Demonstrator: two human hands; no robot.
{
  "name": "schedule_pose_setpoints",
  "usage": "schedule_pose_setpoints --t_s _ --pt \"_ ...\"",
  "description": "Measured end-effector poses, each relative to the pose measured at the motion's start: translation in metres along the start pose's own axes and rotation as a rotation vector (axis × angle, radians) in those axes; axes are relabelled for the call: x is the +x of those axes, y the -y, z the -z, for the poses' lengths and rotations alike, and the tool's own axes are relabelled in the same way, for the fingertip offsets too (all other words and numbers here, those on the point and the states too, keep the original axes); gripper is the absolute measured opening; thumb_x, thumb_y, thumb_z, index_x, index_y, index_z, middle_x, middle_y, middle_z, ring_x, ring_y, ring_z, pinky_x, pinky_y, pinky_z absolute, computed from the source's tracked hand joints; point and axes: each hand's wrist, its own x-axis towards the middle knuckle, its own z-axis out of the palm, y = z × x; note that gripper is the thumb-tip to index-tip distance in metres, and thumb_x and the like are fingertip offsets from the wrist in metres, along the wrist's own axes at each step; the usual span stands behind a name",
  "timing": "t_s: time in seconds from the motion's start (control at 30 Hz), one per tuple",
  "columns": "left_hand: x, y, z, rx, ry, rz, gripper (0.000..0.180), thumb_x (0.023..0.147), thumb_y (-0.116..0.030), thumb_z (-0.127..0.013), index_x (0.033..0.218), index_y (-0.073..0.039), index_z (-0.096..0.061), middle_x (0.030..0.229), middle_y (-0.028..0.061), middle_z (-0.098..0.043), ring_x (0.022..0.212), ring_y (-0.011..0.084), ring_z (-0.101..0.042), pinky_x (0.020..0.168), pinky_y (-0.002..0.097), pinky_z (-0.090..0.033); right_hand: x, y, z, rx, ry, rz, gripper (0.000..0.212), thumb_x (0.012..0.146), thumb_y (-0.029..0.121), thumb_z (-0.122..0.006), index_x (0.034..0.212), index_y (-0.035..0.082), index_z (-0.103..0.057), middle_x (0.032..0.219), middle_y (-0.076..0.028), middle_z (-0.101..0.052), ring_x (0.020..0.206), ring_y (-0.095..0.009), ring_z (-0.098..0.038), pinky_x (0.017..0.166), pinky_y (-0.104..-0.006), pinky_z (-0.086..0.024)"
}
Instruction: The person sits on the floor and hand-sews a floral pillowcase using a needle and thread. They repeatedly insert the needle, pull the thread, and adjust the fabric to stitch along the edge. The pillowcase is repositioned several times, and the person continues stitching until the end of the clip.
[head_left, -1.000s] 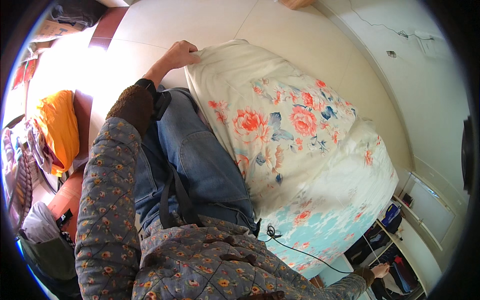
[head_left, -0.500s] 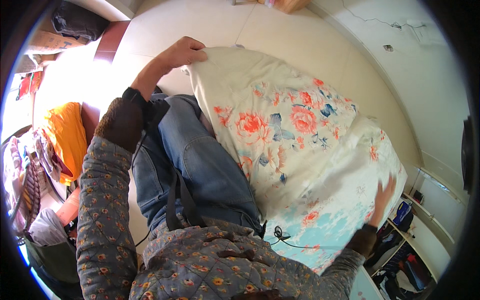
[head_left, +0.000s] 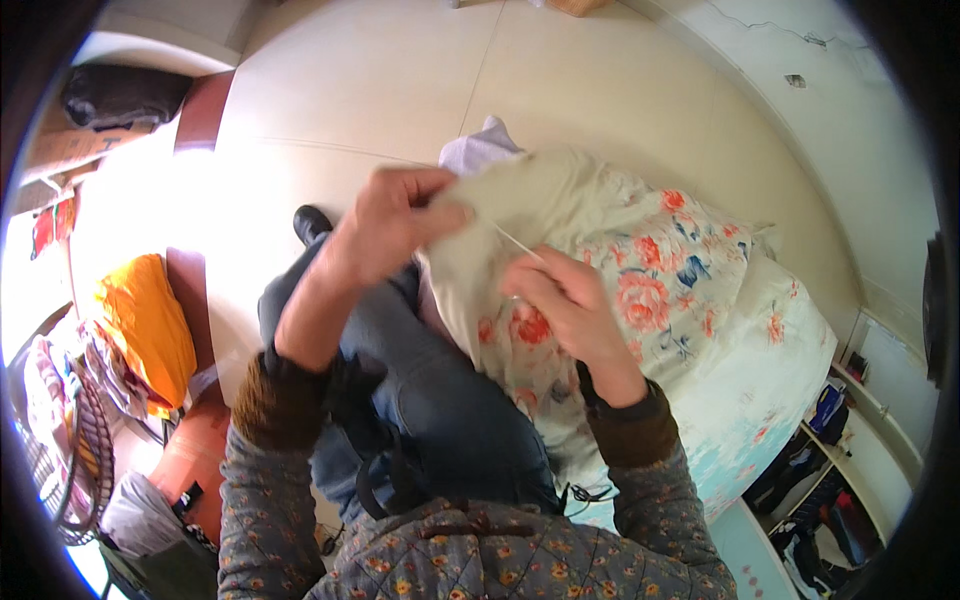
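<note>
A cream bedding cloth [head_left: 560, 200] with red flowers and blue leaves spreads from beside my legs to the right, turning pale blue near me. My left hand [head_left: 400, 225], smeared by motion, has its fingers closed at the cloth's left corner and seems to grip it there. Close by on the right, my right hand [head_left: 565, 300] is pinched on a thin white cord [head_left: 517, 241] stretched toward the left hand. Where the cord's left end sits is unclear. Pale lilac fabric [head_left: 480, 148] shows beyond the corner.
An orange cloth bundle [head_left: 148, 325] and a wire basket of clothes [head_left: 70, 440] stand at the left. Shelves holding dark clothes [head_left: 825, 500] line the right wall. My jeans-clad legs [head_left: 430, 400] lie beside the cloth; a black cord [head_left: 585, 493] rests near my waist.
My right hand has come from the cloth's far right side to the white cord near my left hand. My left hand has moved nearer, drawing the corner in, and the cloth is more bunched.
</note>
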Motion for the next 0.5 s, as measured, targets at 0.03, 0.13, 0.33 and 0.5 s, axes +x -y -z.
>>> schedule_pose_setpoints --t_s 0.03,0.13,0.33,0.5 --pt "-0.003 -0.004 -0.002 0.069 0.034 0.021 0.020 0.080 -0.015 -0.066 0.087 0.003 -0.064 0.067 -0.0048 -0.049 0.062 0.0034 -0.042 0.054 0.0224 -0.036 0.000 0.005 0.003 0.046 -0.060 0.182 0.015 0.092 0.013 -0.054 0.086 0.002 -0.062 0.096 -0.008 -0.060 0.079 -0.018 -0.058 0.075 -0.0309 -0.045" --pt "-0.007 -0.017 -0.010 0.034 0.117 -0.010 0.021 0.078 -0.014 -0.066 0.088 0.005 -0.062 0.063 -0.0010 -0.047 0.060 0.0033 -0.041 0.051 0.0223 -0.035 0.008 0.022 0.005 0.427 -0.329 0.523 0.014 0.092 0.011 -0.051 0.084 0.005 -0.060 0.087 -0.007 -0.061 0.077 -0.022 -0.059 0.079 -0.0351 -0.044" --pt "0.011 -0.026 -0.025 -0.160 0.350 -0.531 0.011 0.067 -0.005 -0.067 0.073 -0.002 -0.058 0.063 0.0097 -0.054 0.047 0.0304 -0.053 0.042 0.0345 -0.043 0.024 0.037 0.032 1.221 0.520 0.769 0.031 0.099 0.020 -0.035 0.078 0.008 -0.054 0.079 -0.006 -0.059 0.070 -0.023 -0.057 0.067 -0.0357 -0.045" --pt "0.025 -0.016 -0.040 -0.446 0.335 -0.553 0.021 0.088 -0.010 -0.051 0.073 0.002 -0.059 0.064 0.0078 -0.051 0.045 0.0196 -0.046 0.039 0.0302 -0.033 0.017 0.027 0.046 1.369 0.542 0.887 0.015 0.090 0.016 -0.048 0.078 0.009 -0.054 0.070 -0.005 -0.053 0.058 -0.016 -0.051 0.052 -0.0297 -0.039"
